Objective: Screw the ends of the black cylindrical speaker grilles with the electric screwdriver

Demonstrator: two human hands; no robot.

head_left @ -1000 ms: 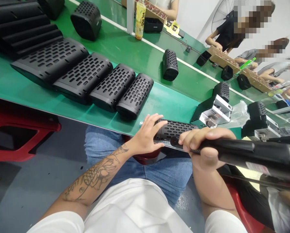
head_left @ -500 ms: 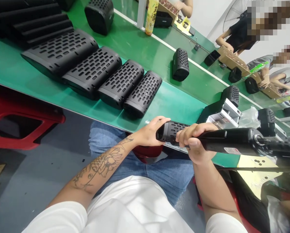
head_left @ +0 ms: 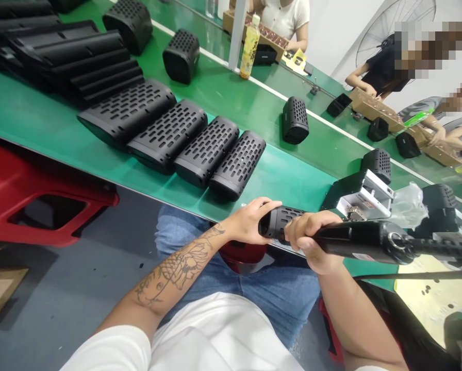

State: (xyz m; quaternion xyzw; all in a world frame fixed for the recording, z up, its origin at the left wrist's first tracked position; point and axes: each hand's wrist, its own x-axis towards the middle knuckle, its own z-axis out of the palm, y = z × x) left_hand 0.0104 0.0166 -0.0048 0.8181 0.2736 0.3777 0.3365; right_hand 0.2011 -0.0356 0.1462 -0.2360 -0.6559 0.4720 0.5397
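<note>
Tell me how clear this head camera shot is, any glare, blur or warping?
Head view: evenly lit and mostly sharp; soft glare on the green belt; wide-lens bending stretches the black shells at left; the power screwdriver in the right hand looms oversized; the left hand stays crisp; distant faces are pixelated.

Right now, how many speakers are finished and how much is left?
Four speakers lie in a row on the green bench, looking done. One speaker is in hand: left hand steadies it, right hand holds the driver against it. A stack of black shells waits behind.
</note>
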